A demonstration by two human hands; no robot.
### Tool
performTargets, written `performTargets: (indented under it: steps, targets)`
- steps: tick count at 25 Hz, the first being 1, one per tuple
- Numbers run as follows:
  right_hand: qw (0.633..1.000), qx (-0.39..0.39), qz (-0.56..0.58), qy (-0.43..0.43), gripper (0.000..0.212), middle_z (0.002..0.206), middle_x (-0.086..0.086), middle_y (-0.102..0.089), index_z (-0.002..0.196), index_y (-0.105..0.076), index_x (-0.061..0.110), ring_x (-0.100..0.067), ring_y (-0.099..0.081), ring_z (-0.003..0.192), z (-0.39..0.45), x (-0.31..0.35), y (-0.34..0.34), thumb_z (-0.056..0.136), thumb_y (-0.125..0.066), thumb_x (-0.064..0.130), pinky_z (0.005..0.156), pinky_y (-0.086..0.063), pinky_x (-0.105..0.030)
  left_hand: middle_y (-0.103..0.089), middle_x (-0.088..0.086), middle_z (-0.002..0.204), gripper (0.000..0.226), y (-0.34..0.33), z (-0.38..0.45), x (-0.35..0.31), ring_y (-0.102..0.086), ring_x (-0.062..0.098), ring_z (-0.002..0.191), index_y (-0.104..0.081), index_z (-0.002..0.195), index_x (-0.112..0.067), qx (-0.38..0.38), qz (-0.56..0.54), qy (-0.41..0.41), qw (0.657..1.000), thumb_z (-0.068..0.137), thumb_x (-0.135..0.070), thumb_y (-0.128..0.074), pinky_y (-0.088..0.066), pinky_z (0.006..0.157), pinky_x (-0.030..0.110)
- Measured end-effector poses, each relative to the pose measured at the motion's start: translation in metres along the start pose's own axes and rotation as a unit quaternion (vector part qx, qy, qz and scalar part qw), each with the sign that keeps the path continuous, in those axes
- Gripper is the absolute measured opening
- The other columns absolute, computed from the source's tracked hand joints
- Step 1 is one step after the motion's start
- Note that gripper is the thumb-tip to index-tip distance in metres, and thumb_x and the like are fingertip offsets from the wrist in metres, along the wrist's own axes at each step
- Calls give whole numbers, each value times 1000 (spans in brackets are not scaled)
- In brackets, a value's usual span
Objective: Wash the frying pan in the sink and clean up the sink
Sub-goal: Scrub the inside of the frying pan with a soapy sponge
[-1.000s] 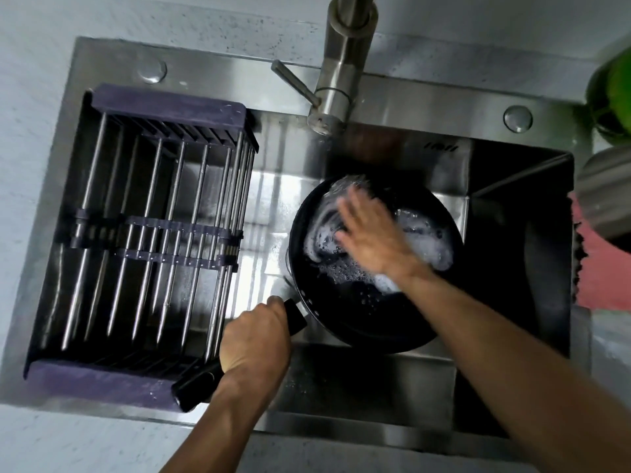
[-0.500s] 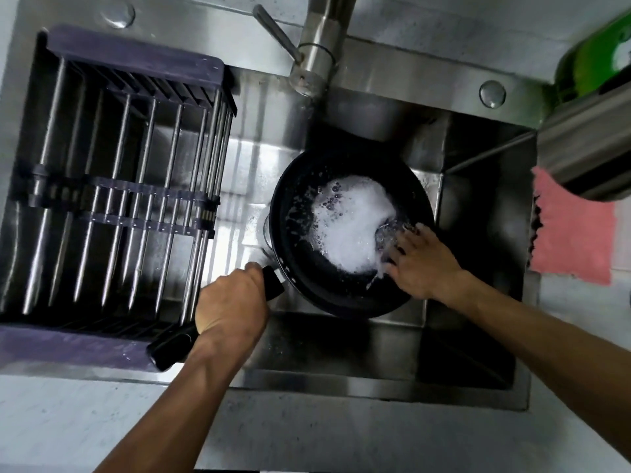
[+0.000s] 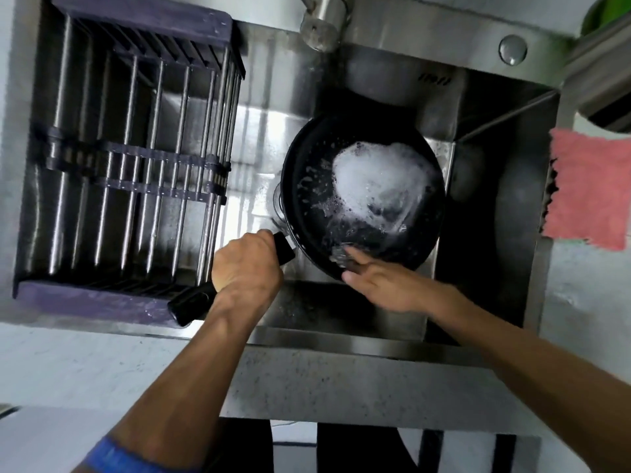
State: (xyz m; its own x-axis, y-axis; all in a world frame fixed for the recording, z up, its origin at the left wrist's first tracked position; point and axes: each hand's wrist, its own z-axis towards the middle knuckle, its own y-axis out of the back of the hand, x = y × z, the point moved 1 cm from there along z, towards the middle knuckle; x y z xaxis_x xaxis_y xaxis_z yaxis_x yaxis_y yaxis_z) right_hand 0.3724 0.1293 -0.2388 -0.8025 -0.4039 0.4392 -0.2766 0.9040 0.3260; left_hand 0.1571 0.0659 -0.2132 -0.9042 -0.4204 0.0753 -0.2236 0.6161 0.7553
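Note:
A black frying pan (image 3: 307, 213) sits tilted in the steel sink (image 3: 485, 240), with a patch of white foam (image 3: 379, 179) on its far inner side. My left hand (image 3: 246, 268) grips the pan's black handle (image 3: 191, 303), whose end sticks out toward the sink's near edge. My right hand (image 3: 386, 285) reaches to the pan's near rim with its fingers stretched out. Those fingers press a small grey scrubber (image 3: 339, 256) against the inner wall; the scrubber is blurred.
A purple-framed drying rack (image 3: 136, 158) with metal bars fills the sink's left half. The faucet (image 3: 321, 18) stands at the back, above the pan. A pink cloth (image 3: 587, 189) lies on the counter at the right. The speckled counter edge (image 3: 341, 380) runs along the front.
My right hand has swept round the inside of the pan, from the far left to the right side and now to the near rim. The foam has gathered into one patch. My left hand keeps its hold.

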Motion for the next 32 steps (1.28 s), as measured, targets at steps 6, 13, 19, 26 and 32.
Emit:
performTargets:
  steps: [6,13,19,26,32]
  targets:
    - [963,-185,-63,-186,68,166,-2,18,160,3,18,-23,7,154,91,-28,67,104,-10,54,125,-1,-47,-65,6,99,30,-4,5,1,-62,27,88,-55,116,-17,0,0,-5,1000,86,-12,-56,-41,65,32]
    - [978,-186,72,-65,62,166,-1,18,161,-7,23,-17,15,153,96,2,65,107,-18,51,124,1,-41,-65,6,99,30,-2,4,2,-64,26,89,-55,116,-16,3,1,-19,1000,86,-14,-56,-42,65,31]
    - [984,-117,111,-69,61,167,4,13,157,-27,22,-20,2,154,62,0,13,105,-22,55,125,-4,-44,-65,5,101,30,-1,1,2,-64,25,90,-53,117,-15,3,18,-24,1000,87,-14,-57,-41,64,31]
    - [956,-182,211,-89,58,165,12,18,160,-14,28,-11,18,151,69,-5,33,107,-22,50,118,11,-37,-65,6,105,32,-1,3,0,-65,27,94,-54,118,-15,5,14,-14,1000,87,-14,-56,-40,65,31]
    - [841,-233,488,-4,53,167,8,10,160,-16,27,-10,7,153,105,43,77,109,-27,34,125,5,-44,-64,7,109,32,-1,5,-1,-64,27,98,-54,119,-16,12,15,-11,1000,87,-14,-55,-39,68,31]
